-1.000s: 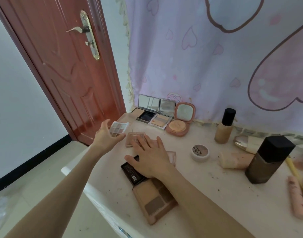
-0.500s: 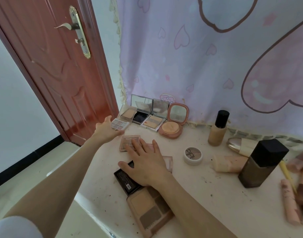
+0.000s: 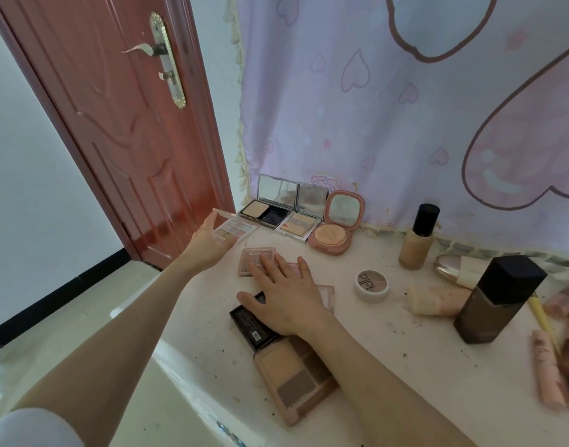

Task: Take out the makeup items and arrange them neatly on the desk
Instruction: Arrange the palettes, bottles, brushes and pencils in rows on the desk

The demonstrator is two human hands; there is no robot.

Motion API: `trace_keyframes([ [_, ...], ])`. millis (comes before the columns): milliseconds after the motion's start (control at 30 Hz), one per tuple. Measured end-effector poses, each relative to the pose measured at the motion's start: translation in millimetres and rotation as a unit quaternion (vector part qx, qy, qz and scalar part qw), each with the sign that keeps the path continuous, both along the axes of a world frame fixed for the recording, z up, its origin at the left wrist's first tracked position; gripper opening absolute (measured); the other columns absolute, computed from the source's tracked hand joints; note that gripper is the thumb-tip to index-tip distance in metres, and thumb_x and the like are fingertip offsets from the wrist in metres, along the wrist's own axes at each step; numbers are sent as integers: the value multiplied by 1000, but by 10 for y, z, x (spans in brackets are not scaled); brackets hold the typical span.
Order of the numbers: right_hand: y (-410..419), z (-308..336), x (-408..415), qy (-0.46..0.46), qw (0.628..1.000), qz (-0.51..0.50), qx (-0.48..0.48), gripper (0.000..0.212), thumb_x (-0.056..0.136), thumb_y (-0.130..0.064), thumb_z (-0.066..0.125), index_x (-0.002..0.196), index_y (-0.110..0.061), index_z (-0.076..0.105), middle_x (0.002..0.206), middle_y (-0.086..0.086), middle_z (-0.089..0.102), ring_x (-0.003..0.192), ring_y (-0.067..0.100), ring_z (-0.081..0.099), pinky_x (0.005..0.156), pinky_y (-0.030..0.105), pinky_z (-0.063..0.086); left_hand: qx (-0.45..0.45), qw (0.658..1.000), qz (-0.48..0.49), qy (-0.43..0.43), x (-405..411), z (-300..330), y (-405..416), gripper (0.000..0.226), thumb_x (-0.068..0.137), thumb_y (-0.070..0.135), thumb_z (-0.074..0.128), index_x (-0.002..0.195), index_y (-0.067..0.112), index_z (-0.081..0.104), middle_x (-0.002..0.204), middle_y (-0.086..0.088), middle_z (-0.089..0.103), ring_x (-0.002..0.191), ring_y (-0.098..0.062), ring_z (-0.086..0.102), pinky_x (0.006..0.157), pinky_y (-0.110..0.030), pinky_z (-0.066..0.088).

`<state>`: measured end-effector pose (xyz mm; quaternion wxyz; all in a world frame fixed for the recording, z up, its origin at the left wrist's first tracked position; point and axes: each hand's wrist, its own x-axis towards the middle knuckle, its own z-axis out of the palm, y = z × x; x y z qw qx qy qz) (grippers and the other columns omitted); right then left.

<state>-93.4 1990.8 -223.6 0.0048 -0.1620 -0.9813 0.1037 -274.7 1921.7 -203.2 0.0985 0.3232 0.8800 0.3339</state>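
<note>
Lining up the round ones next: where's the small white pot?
Head view, right of the right hand: the small white pot stands between the hand and the lying peach tube.

Red-brown door [image 3: 122, 130] left – pale wall [image 3: 25, 162], beige floor [image 3: 67, 317] – pink heart curtain [image 3: 389, 108] behind.

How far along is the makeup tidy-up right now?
Done: three open compacts stand in a row against the curtain. In hand: the left hand holds an open eyeshadow palette at the row's left end; the right hand lies flat on loose palettes. Left: those palettes, the contour palette at the desk edge, and the tubes on the right.
</note>
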Motion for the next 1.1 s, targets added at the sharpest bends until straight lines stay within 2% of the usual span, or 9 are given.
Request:
trace_keyframes([
  [100,-14,12,13,2,1000,0,-4,67,91,-64,13,149,-32,3,158,-2,-8,144,16,-12,111,50,-18,-6,1000,-21,4,-3,38,-3,77,92,35,54,148,16,5,151,-8,28,137,-30,25,110,-48,26],
  [200,-16,17,17,2,1000,0,-3,67,91,-64,13,149,-31,3,158,-1,-8,144,17,-13,112,51,-18,0,1000,-26,0,-25,59,81,83,90,32,56,149,19,-1,153,-8,22,139,-32,17,112,-50,21],
  [300,-12,6,15,4,1000,2,0,67,91,-65,13,149,-32,2,158,-1,-9,144,18,-13,112,52,-17,-8,1000,-23,16,-77,60,191,86,88,32,59,148,29,-2,154,-4,19,139,-34,12,109,-51,17],
  [433,-3,-3,10,3,1000,-3,-1,67,91,-65,13,148,-33,1,157,-2,-9,144,17,-13,111,51,-18,-57,997,-36,42,-155,6,305,99,81,36,66,145,35,-10,150,-12,23,134,-37,20,108,-51,19],
  [567,-8,6,12,3,1000,-4,-4,67,91,-64,13,149,-32,2,157,-2,-9,144,17,-12,111,51,-18,-70,996,-4,53,-170,-34,378,92,83,35,61,145,38,-6,134,-17,38,122,-36,28,94,-42,29],
  [633,-10,8,13,2,1000,-4,-6,67,91,-64,13,149,-32,2,158,-2,-9,144,17,-12,112,51,-18,-100,992,0,77,-165,-45,380,86,83,36,57,145,41,-3,132,-14,39,116,-34,30,88,-39,29],
  [800,-8,29,17,-8,1000,-1,-3,67,91,-65,13,149,-32,0,157,-1,-10,144,17,-14,112,52,-17,-183,977,-8,110,-200,-22,320,88,80,45,54,140,51,-10,132,-11,31,100,-24,27,90,-39,26],
  [1000,0,19,0,-14,1000,-2,-1,68,91,-66,11,149,-33,0,157,-2,-11,144,18,-14,112,52,-17,-195,974,-19,117,-228,-26,328,88,78,46,53,139,52,-10,133,-11,31,98,-23,26,88,-40,26],
  [1100,7,-13,-13,-11,1000,-1,2,68,90,-67,11,148,-33,-1,157,-2,-12,144,18,-14,111,52,-18,-193,974,-19,120,-249,-35,309,86,79,54,51,140,50,-10,138,-10,28,109,-27,31,90,-41,25],
])
